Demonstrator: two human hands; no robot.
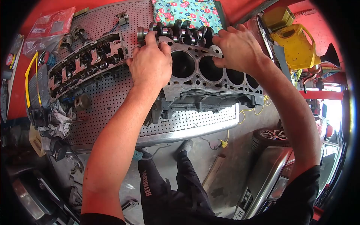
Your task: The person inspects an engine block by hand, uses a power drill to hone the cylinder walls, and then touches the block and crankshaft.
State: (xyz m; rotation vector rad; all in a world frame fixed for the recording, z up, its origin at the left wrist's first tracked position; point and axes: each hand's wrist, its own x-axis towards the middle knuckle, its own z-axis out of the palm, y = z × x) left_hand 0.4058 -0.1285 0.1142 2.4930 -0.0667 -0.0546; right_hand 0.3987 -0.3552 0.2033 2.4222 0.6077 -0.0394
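Observation:
A metal crankshaft [183,33] lies along the far side of the engine block [198,81], whose round cylinder bores face up. My left hand [152,62] is at the crankshaft's left end, index finger stretched onto it and the other fingers curled beside the block's corner. At the right end, my right hand [240,48] has its fingers bent around the crankshaft; the thumb is by a small round metal part with a hole [215,50]. Both palms face away from me, so part of each grip is hidden.
A cylinder head [88,65] sits left on the perforated metal bench [108,95]. Pistons with rods, including one piston [122,18], lie around it. Behind is a floral cloth [187,13]. A yellow jug [296,45] stands right; a wheel [272,138] is below.

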